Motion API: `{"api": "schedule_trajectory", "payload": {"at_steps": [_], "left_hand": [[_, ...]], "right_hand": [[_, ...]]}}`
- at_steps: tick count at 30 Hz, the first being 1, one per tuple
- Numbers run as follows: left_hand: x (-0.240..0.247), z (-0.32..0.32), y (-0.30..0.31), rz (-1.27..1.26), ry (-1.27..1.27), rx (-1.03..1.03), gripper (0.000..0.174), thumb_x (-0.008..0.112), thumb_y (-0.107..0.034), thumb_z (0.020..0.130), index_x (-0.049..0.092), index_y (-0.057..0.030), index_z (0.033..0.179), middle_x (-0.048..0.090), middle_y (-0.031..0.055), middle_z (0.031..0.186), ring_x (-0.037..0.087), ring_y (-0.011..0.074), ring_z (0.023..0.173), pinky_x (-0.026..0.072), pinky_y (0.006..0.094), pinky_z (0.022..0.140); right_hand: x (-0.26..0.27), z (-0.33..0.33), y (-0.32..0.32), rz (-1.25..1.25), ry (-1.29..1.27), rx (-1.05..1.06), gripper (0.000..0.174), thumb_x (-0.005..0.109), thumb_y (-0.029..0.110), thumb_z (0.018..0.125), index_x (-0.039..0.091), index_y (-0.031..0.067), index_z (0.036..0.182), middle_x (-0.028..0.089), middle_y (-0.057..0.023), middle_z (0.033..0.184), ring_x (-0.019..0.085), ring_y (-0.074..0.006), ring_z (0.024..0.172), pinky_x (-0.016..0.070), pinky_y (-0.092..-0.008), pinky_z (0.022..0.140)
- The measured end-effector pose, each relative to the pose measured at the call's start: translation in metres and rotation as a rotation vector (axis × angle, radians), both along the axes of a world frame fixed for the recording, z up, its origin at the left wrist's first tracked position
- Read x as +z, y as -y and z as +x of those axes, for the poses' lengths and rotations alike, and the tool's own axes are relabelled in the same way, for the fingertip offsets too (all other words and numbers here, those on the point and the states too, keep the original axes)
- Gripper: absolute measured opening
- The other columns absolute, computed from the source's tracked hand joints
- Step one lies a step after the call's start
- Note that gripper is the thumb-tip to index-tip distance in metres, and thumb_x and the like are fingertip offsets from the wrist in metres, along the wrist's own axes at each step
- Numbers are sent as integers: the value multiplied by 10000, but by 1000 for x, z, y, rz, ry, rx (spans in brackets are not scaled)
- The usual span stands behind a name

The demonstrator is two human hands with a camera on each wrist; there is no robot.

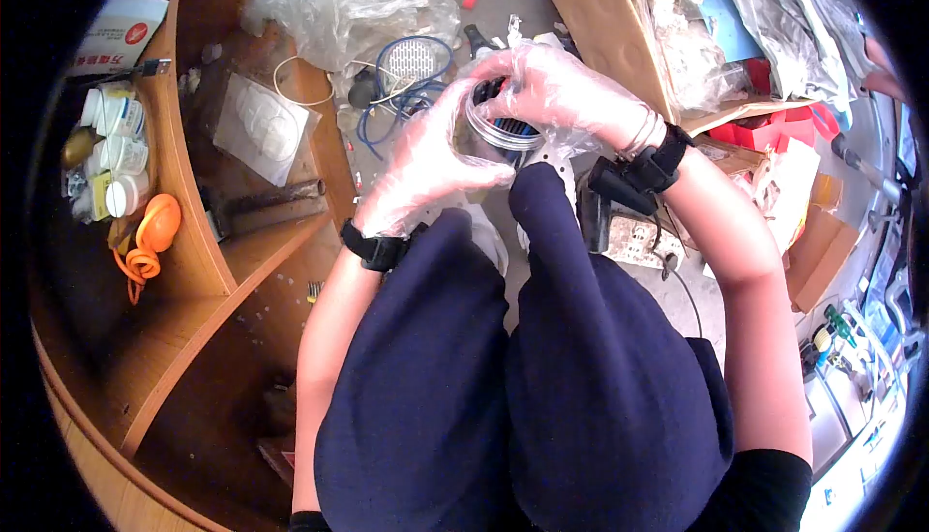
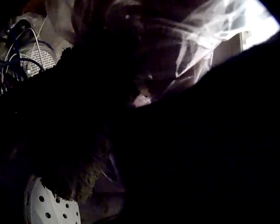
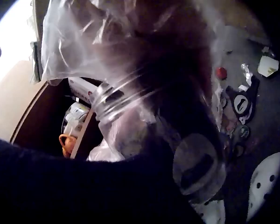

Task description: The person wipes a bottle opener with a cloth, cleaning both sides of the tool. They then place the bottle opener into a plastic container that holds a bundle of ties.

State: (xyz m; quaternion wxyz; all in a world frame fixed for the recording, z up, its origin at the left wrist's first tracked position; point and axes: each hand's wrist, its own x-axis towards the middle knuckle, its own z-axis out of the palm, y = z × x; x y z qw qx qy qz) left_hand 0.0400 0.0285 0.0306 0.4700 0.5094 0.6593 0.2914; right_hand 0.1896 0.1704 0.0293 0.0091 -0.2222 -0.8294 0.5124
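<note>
A clear jar (image 1: 503, 135) with a ridged, threaded rim is held above the knees, something dark and blue showing in or through it. My left hand (image 1: 421, 164), in a thin clear plastic glove, curves around its left side. From the upper right, my gloved right hand (image 1: 566, 91) grips the jar, fingers bent over the rim. In the right wrist view the jar's threaded neck (image 3: 119, 102) lies tilted beside loose glove plastic (image 3: 79, 46). The left wrist view is mostly dark and shows crinkled glove plastic (image 2: 191, 51); the jar cannot be made out there.
A wooden shelf unit (image 1: 208, 212) on the left holds white bottles (image 1: 126, 154) and an orange coiled object (image 1: 155, 237). Plastic sheeting (image 1: 358, 9) and blue cable (image 1: 368, 130) lie ahead. On the right are cardboard (image 1: 610, 24), a red bag (image 1: 774, 130) and a power strip (image 1: 644, 242).
</note>
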Motion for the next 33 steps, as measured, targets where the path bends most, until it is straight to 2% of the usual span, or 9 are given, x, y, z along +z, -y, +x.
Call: {"api": "schedule_trajectory", "payload": {"at_steps": [5, 10, 11, 13, 18, 21, 24, 28, 33], "left_hand": [[3, -1, 1, 11, -25, 29, 1039, 906, -260, 543, 367, -5, 1394, 521, 138, 1320, 473, 225, 1252, 358, 360, 1068], [-7, -5, 2, 120, -10, 38, 972, 898, -247, 568, 399, -29, 1374, 542, 119, 1294, 496, 208, 1226, 383, 352, 1048], [-4, -3, 1, 121, -11, 38, 972, 898, -247, 568, 399, -29, 1374, 542, 119, 1294, 496, 208, 1226, 383, 352, 1048], [2, 2, 0, 91, -8, 78, 957, 894, -222, 570, 404, -32, 1370, 554, 106, 1281, 516, 202, 1203, 403, 344, 1031], [-5, 10, 2, 203, 4, 182, 957, 893, -205, 550, 416, -68, 1368, 567, 99, 1270, 538, 202, 1186, 419, 329, 1022], [10, 9, -2, 101, 22, 100, 954, 884, -222, 550, 417, -79, 1369, 575, 102, 1263, 552, 214, 1176, 432, 333, 1013], [17, 12, -4, 62, -63, 16, 928, 869, -248, 559, 431, -87, 1361, 592, 106, 1242, 579, 217, 1150, 452, 336, 988], [19, 11, -8, 77, -150, -40, 907, 859, -267, 566, 442, -100, 1354, 609, 116, 1227, 603, 240, 1129, 469, 339, 962], [20, 10, -8, 41, -198, -51, 908, 853, -271, 561, 443, -117, 1356, 623, 130, 1206, 614, 267, 1113, 477, 352, 950]], "right_hand": [[13, 11, -11, -352, -110, -104, 556, 686, 394, 836, 587, 5, 1220, 685, -131, 1047, 635, -184, 980, 486, -314, 854], [28, 26, -13, -562, -6, -205, 721, 677, 544, 809, 556, 4, 1271, 627, -98, 1190, 583, -195, 1070, 478, -337, 868], [30, 26, -7, -551, 50, -227, 647, 660, 474, 850, 518, 69, 1334, 626, -65, 1178, 565, -147, 1069, 457, -295, 884], [45, 27, -6, -542, 48, -20, 668, 671, 462, 848, 494, 60, 1352, 627, -77, 1181, 571, -142, 1067, 454, -299, 908], [7, 34, 12, -427, -157, -87, 716, 705, 382, 832, 416, 57, 1401, 604, -74, 1226, 548, -139, 1135, 418, -294, 976], [9, 31, 14, -179, -240, -190, 706, 706, 448, 810, 490, -8, 1303, 657, -160, 1104, 637, -243, 1027, 480, -348, 902], [28, 21, 9, 290, 10, -62, 538, 598, 458, 863, 602, -39, 1069, 642, -240, 958, 618, -379, 929, 489, -432, 803], [14, 13, 17, 249, -13, -89, 372, 539, 329, 886, 612, -26, 972, 631, -227, 879, 616, -380, 880, 483, -448, 789], [11, 10, 17, 203, -19, -104, 354, 525, 317, 893, 609, -8, 1007, 632, -227, 906, 613, -379, 899, 485, -445, 800]]}}
